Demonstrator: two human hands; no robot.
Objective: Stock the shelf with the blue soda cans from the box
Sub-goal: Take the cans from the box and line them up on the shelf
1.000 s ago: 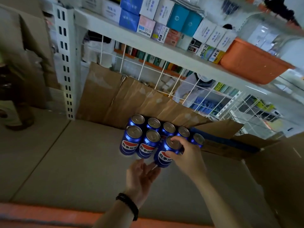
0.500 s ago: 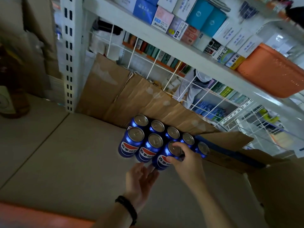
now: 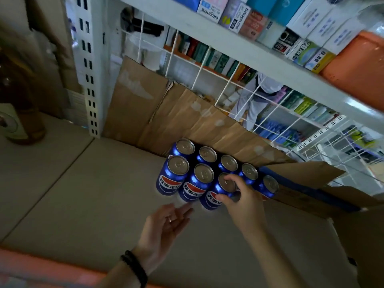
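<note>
Several blue soda cans [image 3: 173, 175] stand upright in two rows on the grey shelf board [image 3: 87, 194], against a sheet of brown cardboard [image 3: 187, 119]. My right hand [image 3: 242, 199] grips the front right can [image 3: 218, 194] from above, thumb on its side and fingers over its top. My left hand [image 3: 166, 227] hovers just in front of the cans with its fingers relaxed, palm up, holding nothing. A black band sits on that wrist.
A cardboard box [image 3: 357, 231] with raised flaps stands at the right. The upper shelf [image 3: 239, 44] carries small boxes and an orange tub [image 3: 359, 63]. A white slotted upright [image 3: 87, 69] rises at the left. An orange shelf edge [image 3: 52, 273] runs along the bottom.
The view has shifted down and left. My right hand stays on the front right can, settling it beside the others. My left hand has drawn slightly back from the cans.
</note>
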